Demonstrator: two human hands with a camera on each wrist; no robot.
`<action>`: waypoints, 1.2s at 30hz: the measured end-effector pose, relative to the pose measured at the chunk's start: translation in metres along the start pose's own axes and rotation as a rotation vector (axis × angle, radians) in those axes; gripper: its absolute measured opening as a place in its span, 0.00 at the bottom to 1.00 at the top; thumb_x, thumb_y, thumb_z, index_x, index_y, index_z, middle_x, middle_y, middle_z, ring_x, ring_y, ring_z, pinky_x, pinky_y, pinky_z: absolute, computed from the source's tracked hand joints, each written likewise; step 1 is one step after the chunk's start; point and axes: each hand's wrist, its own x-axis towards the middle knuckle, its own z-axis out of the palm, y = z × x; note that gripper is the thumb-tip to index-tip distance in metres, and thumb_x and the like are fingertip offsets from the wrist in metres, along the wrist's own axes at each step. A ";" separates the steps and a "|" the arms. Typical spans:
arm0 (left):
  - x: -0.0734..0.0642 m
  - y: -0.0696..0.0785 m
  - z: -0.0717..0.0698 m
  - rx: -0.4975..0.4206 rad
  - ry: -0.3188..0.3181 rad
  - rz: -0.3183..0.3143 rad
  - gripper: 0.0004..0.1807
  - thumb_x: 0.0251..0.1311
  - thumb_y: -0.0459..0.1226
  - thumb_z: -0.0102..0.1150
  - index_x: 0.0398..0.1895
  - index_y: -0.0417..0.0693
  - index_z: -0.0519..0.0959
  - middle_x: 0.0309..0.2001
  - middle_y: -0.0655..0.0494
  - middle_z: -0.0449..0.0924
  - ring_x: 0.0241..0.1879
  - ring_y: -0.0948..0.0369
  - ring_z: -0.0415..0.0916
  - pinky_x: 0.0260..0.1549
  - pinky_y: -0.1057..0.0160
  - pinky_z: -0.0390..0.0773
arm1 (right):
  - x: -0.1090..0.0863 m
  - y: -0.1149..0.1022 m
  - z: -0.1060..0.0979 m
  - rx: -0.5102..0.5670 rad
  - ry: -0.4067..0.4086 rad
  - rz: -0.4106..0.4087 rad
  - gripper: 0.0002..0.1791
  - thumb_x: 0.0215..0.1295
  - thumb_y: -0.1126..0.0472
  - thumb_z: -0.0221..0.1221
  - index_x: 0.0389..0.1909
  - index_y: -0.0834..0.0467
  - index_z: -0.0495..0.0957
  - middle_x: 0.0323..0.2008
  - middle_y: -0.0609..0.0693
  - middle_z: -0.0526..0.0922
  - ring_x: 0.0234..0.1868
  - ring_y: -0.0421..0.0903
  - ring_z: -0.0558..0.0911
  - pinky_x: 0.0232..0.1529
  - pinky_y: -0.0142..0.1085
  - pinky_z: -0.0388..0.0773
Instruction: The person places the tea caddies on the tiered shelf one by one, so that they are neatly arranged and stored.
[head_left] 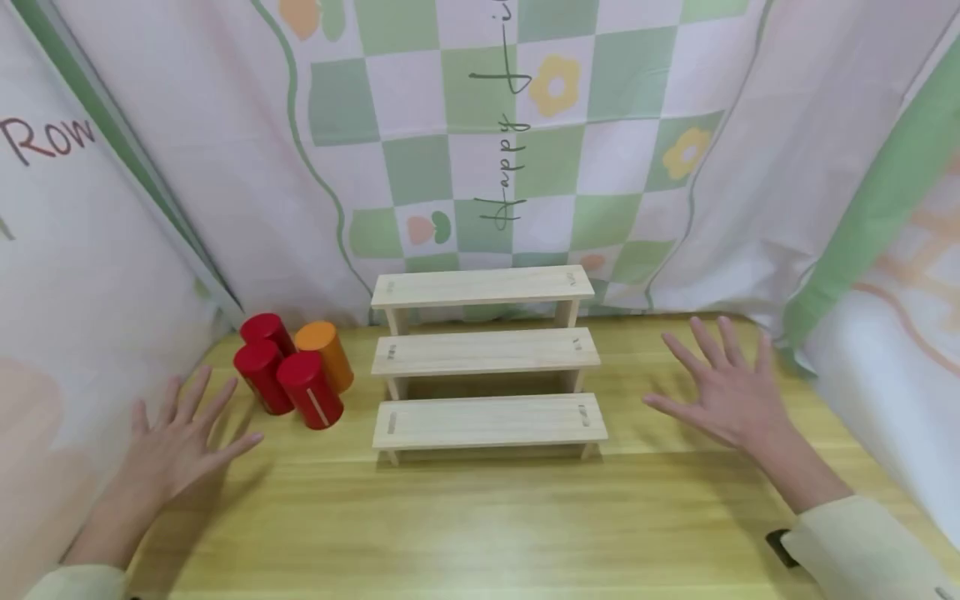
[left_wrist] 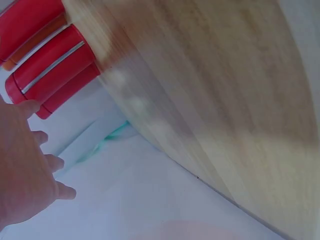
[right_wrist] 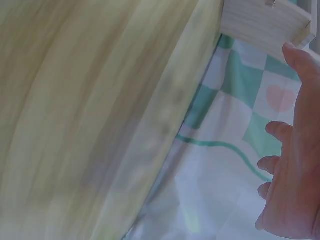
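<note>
My left hand (head_left: 174, 446) hovers with spread, straight fingers at the left, holding nothing. Nearest to it are three red cylinders (head_left: 310, 388) and one orange cylinder (head_left: 326, 354), standing upright in a tight cluster. In the left wrist view a red cylinder (left_wrist: 55, 70) with a pale stripe appears just beyond the left hand (left_wrist: 25, 165). On the other side, my right hand (head_left: 731, 396) is spread wide above the table, its fingers touching nothing. Between the hands stands a three-step wooden rack (head_left: 487, 421). Part of that rack (right_wrist: 265, 25) shows past the right hand (right_wrist: 295, 165) in the right wrist view.
The wooden table (head_left: 480, 525) is bounded at the back by a green-and-white checked cloth (head_left: 480, 158). White cloth walls (head_left: 67, 275) with green edging rise at the left and right sides. The right wrist carries a dark band (head_left: 782, 547) by the sleeve.
</note>
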 end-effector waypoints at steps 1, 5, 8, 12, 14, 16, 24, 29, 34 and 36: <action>-0.001 0.000 0.000 0.000 0.005 0.001 0.53 0.67 0.68 0.50 0.85 0.52 0.45 0.83 0.36 0.34 0.78 0.27 0.33 0.64 0.17 0.32 | 0.001 -0.002 0.000 -0.001 0.000 -0.003 0.54 0.64 0.23 0.53 0.83 0.50 0.53 0.82 0.66 0.44 0.80 0.71 0.38 0.70 0.73 0.21; -0.003 0.000 -0.003 -0.002 0.023 0.008 0.53 0.67 0.68 0.51 0.85 0.53 0.46 0.83 0.37 0.36 0.78 0.28 0.33 0.65 0.17 0.33 | 0.004 -0.011 -0.002 0.000 0.016 -0.028 0.54 0.63 0.23 0.54 0.82 0.50 0.55 0.82 0.65 0.46 0.81 0.69 0.39 0.70 0.75 0.25; -0.002 0.001 -0.004 0.005 0.035 0.023 0.52 0.67 0.68 0.51 0.85 0.52 0.48 0.83 0.38 0.37 0.78 0.29 0.34 0.65 0.18 0.34 | 0.007 -0.016 -0.004 0.009 0.042 -0.053 0.54 0.63 0.23 0.55 0.82 0.50 0.56 0.82 0.64 0.46 0.81 0.69 0.39 0.70 0.77 0.29; -0.001 0.003 -0.007 0.022 0.063 0.045 0.51 0.67 0.67 0.52 0.84 0.50 0.51 0.83 0.38 0.40 0.78 0.29 0.38 0.66 0.18 0.36 | 0.010 -0.025 -0.009 0.022 0.056 -0.082 0.54 0.64 0.24 0.55 0.82 0.50 0.55 0.82 0.63 0.45 0.81 0.68 0.39 0.70 0.77 0.34; -0.001 0.004 -0.009 0.023 0.079 0.052 0.51 0.66 0.67 0.52 0.84 0.49 0.52 0.83 0.38 0.43 0.78 0.29 0.40 0.65 0.18 0.38 | 0.012 -0.030 -0.012 0.033 0.056 -0.097 0.53 0.64 0.25 0.55 0.82 0.50 0.55 0.82 0.63 0.46 0.81 0.68 0.40 0.71 0.77 0.35; 0.000 0.005 -0.010 0.028 0.096 0.058 0.51 0.66 0.67 0.52 0.83 0.49 0.53 0.82 0.38 0.44 0.77 0.29 0.43 0.66 0.18 0.39 | 0.014 -0.035 -0.014 0.045 0.057 -0.112 0.53 0.64 0.25 0.55 0.82 0.50 0.55 0.82 0.64 0.47 0.81 0.68 0.40 0.71 0.76 0.37; 0.001 0.008 -0.017 0.027 0.180 0.100 0.52 0.65 0.67 0.54 0.84 0.53 0.51 0.82 0.40 0.48 0.78 0.32 0.46 0.67 0.20 0.44 | 0.022 -0.053 -0.017 0.107 0.089 -0.175 0.52 0.64 0.26 0.57 0.83 0.48 0.55 0.81 0.65 0.49 0.82 0.67 0.41 0.73 0.74 0.37; 0.005 0.011 -0.019 -0.034 0.271 0.162 0.51 0.64 0.66 0.56 0.84 0.56 0.53 0.81 0.40 0.53 0.77 0.33 0.49 0.69 0.25 0.50 | 0.029 -0.063 -0.017 0.136 0.099 -0.198 0.51 0.64 0.27 0.58 0.82 0.47 0.56 0.81 0.66 0.50 0.81 0.68 0.43 0.74 0.72 0.38; 0.013 0.018 -0.021 -0.099 0.379 0.243 0.50 0.63 0.70 0.54 0.81 0.54 0.60 0.79 0.42 0.58 0.75 0.37 0.55 0.63 0.26 0.60 | 0.035 -0.071 -0.016 0.147 0.102 -0.213 0.50 0.65 0.28 0.58 0.81 0.50 0.59 0.81 0.65 0.51 0.82 0.65 0.41 0.75 0.71 0.39; 0.017 0.021 -0.021 -0.127 0.421 0.278 0.50 0.63 0.72 0.52 0.80 0.53 0.63 0.77 0.42 0.61 0.74 0.38 0.58 0.60 0.26 0.63 | 0.037 -0.073 -0.015 0.149 0.103 -0.217 0.50 0.65 0.28 0.58 0.81 0.51 0.59 0.81 0.65 0.51 0.82 0.65 0.41 0.75 0.71 0.40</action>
